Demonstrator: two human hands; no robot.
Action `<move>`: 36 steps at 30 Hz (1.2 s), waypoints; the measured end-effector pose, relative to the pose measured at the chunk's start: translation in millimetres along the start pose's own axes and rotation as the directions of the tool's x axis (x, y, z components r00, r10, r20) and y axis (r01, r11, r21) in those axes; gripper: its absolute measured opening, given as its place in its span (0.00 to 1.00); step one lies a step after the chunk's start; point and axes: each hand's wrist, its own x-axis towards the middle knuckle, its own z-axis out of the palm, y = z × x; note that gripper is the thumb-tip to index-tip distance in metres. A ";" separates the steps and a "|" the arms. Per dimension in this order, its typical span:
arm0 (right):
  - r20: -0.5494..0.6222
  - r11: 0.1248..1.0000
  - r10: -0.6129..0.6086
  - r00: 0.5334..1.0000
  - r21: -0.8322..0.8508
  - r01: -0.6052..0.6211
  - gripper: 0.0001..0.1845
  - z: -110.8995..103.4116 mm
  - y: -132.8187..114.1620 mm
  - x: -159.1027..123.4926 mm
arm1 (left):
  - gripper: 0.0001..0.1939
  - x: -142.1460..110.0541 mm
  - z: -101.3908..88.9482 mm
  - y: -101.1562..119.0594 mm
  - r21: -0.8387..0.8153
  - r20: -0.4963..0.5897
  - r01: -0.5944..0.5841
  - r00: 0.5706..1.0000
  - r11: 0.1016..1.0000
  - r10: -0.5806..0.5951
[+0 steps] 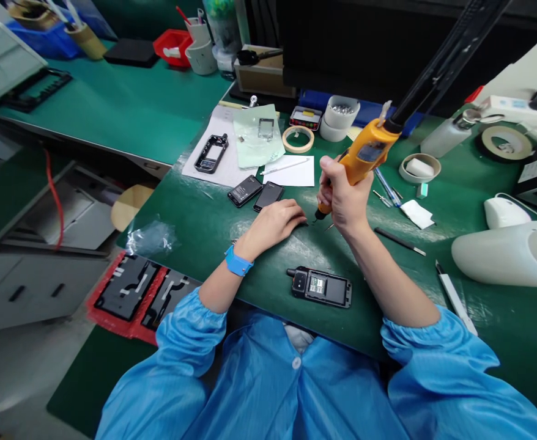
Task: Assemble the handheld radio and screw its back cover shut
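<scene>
My right hand is wrapped around an orange electric screwdriver, which tilts with its black tip down close to the green mat. My left hand rests on the mat just left of that tip. Its fingers are bent and pressed together, and whatever they may pinch is too small to make out. Tiny dark bits lie between the fingertips and the tip. Nearer to me lies a black handheld radio with its back compartment uncovered. Beyond my left hand are two black batteries.
A black casing lies on white paper. Behind are a tape roll and white cups. Tweezers, a white-handled tool and a white bottle lie right. Red-wrapped parts sit lower left.
</scene>
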 end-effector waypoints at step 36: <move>0.082 0.999 0.044 0.996 0.017 -0.046 0.31 4.6 -3.9 -9.7 | 0.12 -0.3 4.1 4.4 0.003 0.046 -0.076 0.996 0.997 0.076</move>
